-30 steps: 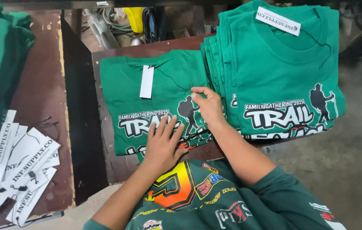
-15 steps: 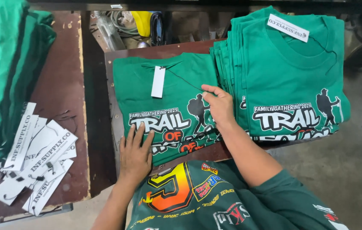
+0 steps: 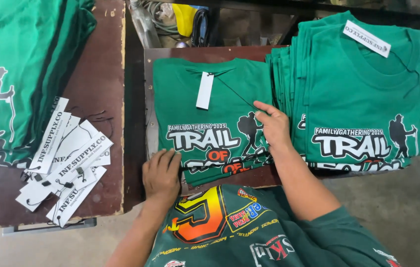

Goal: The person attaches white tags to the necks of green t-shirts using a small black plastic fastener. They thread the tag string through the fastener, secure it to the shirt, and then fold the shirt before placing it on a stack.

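A brown table (image 3: 106, 74) is filling the left and middle of the scene, with a dark gap running down it. At the far left, a spread of green cloth (image 3: 17, 59) is lying over the table. At the right, a tall stack of shirts (image 3: 363, 99) is sitting folded, a white tag on top. In the middle, just left of that stack, a folded green shirt (image 3: 205, 113) is lying flat with a white hang tag (image 3: 204, 90) on its chest. The right hand (image 3: 271, 126) is pressing down on the shirt's right edge, fingers closed flat against the cloth, gripping nothing that I can see. The left hand (image 3: 161, 173) is resting at the shirt's near left corner, fingers curled loosely over the table edge. A loose pile of tags (image 3: 66, 163) is lying near left.
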